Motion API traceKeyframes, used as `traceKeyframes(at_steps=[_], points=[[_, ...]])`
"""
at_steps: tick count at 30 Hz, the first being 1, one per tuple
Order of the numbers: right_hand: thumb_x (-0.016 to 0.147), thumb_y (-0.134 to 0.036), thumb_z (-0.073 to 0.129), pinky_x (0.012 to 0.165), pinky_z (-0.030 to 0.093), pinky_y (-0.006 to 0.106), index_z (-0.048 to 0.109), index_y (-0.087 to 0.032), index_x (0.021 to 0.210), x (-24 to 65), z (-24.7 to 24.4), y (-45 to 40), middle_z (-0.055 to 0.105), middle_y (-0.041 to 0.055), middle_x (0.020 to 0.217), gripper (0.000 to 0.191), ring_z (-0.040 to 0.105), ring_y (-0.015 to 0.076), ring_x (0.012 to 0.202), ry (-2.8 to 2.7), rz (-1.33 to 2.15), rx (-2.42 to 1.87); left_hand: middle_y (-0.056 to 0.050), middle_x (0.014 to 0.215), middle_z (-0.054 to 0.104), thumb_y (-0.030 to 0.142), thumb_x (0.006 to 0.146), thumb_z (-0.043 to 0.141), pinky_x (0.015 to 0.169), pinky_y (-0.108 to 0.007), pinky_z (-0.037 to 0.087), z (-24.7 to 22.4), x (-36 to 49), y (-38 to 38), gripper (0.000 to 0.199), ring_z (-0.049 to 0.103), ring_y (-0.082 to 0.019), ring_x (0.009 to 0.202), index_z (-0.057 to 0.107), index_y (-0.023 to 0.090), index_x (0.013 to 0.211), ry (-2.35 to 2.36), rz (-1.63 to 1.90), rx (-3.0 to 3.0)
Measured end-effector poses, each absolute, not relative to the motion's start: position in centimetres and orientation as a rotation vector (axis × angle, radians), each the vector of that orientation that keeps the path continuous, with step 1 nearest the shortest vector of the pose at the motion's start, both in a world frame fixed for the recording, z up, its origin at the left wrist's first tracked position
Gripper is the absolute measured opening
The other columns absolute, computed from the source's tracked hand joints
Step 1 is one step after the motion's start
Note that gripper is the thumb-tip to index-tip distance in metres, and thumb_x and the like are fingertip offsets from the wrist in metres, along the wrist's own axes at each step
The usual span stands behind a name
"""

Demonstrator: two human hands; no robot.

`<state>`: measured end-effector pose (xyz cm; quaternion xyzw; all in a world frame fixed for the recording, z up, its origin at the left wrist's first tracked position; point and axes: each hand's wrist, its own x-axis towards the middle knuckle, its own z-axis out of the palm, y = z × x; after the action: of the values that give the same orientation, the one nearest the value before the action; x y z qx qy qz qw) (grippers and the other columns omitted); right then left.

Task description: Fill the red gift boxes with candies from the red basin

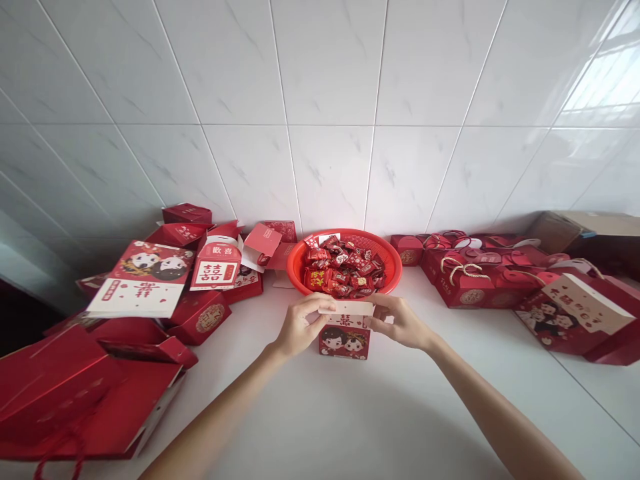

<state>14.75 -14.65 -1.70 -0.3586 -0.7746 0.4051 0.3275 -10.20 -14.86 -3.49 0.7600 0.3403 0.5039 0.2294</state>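
A small red and white box (pixel 344 341) with two cartoon faces stands upright at the middle of the white surface. Its white top flap is pinched at both ends. My left hand (pixel 303 325) has its fingers closed on the left end of the flap, and my right hand (pixel 397 321) grips the right end. Directly behind the box, a red plastic basket (pixel 395 257) holds many red wrapped candies (pixel 345 267).
Red gift boxes and bags (pixel 145 280) are piled at the left. On the right stand boxes with rope handles (pixel 467 287), a cartoon-printed box (pixel 570 317) and a cardboard box (pixel 590 223). A tiled wall (pixel 330 167) rises behind.
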Motion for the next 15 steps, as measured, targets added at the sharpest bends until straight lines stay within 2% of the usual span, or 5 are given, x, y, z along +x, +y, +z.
traceKeyframes(at_steps=[3, 6, 11, 15], points=[[0.092, -0.058, 0.059, 0.063, 0.052, 0.028, 0.07, -0.015, 0.098, 14.7, -1.7, -14.7, 0.069, 0.0064, 0.088, 0.045, 0.06, 0.0145, 0.069, -2.019, 1.09, -0.92, -0.01, 0.098, 0.079, 0.031, 0.087, 0.067, 0.091, -0.037, 0.059, -3.4, -10.2, -15.2, 0.015, 0.073, -0.023, 0.096, 0.076, 0.019, 0.09, 0.976, 1.343, 2.083], [0.095, -0.064, 0.051, 0.059, 0.049, 0.028, 0.065, -0.016, 0.082, 14.3, -2.2, -14.6, 0.062, 0.0034, 0.074, 0.052, 0.058, 0.0135, 0.062, -1.945, 1.043, -0.963, -0.011, 0.1, 0.079, 0.039, 0.088, 0.067, 0.095, -0.038, 0.058, -3.6, -10.3, -15.2, 0.023, 0.073, -0.024, 0.098, 0.077, 0.019, 0.091, 1.018, 1.3, 2.003], [0.096, -0.064, 0.049, 0.057, 0.045, 0.027, 0.052, -0.019, 0.07, 13.9, -2.7, -14.6, 0.053, -0.0002, 0.066, 0.053, 0.057, 0.0129, 0.058, -1.934, 0.964, -0.935, -0.013, 0.113, 0.078, 0.054, 0.082, 0.072, 0.088, -0.037, 0.062, -4.1, -10.8, -14.8, 0.049, 0.075, -0.026, 0.1, 0.073, 0.016, 0.113, 1.084, 1.225, 1.684], [0.096, -0.066, 0.048, 0.056, 0.044, 0.027, 0.053, -0.019, 0.071, 13.7, -3.0, -14.7, 0.052, -0.0005, 0.063, 0.054, 0.055, 0.0132, 0.056, -1.909, 0.948, -0.925, -0.013, 0.107, 0.08, 0.056, 0.08, 0.074, 0.092, -0.039, 0.06, -4.1, -11.2, -14.7, 0.049, 0.075, -0.029, 0.1, 0.078, 0.013, 0.102, 1.12, 1.147, 1.611]])
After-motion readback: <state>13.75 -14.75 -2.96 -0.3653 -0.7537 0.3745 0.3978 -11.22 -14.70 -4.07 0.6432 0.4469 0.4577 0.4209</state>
